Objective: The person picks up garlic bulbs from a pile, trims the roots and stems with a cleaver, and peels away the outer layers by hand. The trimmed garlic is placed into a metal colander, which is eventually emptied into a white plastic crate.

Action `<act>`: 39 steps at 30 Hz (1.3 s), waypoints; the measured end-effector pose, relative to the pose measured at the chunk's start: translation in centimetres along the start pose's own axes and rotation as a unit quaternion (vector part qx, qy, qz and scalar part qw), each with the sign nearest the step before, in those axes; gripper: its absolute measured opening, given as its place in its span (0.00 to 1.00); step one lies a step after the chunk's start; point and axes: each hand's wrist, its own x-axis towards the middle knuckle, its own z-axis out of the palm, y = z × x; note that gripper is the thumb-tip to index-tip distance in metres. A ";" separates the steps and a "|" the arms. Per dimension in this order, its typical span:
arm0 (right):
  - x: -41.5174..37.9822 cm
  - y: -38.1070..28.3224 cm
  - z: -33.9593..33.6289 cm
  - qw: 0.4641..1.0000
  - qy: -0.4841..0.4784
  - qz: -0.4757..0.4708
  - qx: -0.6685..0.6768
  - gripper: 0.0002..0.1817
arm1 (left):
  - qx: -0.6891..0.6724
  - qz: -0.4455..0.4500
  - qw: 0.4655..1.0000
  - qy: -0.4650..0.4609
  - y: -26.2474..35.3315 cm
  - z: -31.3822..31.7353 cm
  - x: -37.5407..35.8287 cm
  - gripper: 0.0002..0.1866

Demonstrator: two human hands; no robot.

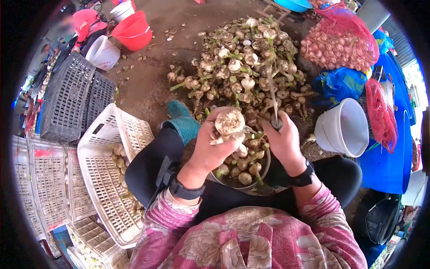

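My left hand (pixel 210 145) is closed around a garlic bulb (pixel 230 122), its pale, rough cut face turned up. In my right hand (pixel 286 141) is a knife (pixel 273 92), gripped by the handle, its thin blade pointing away from me and apart from the bulb. Between my knees, below both hands, a round metal basin (pixel 268 167) holds several garlic bulbs (pixel 245 178) with short green stems. Beyond my hands lies a large heap of soil-stained garlic (pixel 242 62) on the ground.
A white crate (pixel 101 179) with garlic stands at my left, near dark crates (pixel 67 98). To my right are a white bucket (pixel 342 127), a blue plastic bag (pixel 340 84) and a red mesh sack (pixel 338 45) of garlic. Far left, a person (pixel 87 24) sits by a red bucket (pixel 134 32).
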 end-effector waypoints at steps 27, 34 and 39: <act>0.9 2.1 0.1 0.997 -0.021 0.047 0.057 0.13 | 0.074 0.095 0.992 0.026 -1.0 0.3 1.2 0.30; -0.2 -0.2 1.0 0.965 -0.126 0.128 0.193 0.14 | 0.139 0.147 0.975 0.088 -1.1 -0.6 1.3 0.28; -0.1 -1.6 0.3 0.971 -0.102 0.070 0.203 0.13 | 0.000 0.118 0.983 0.140 -0.8 0.4 0.6 0.26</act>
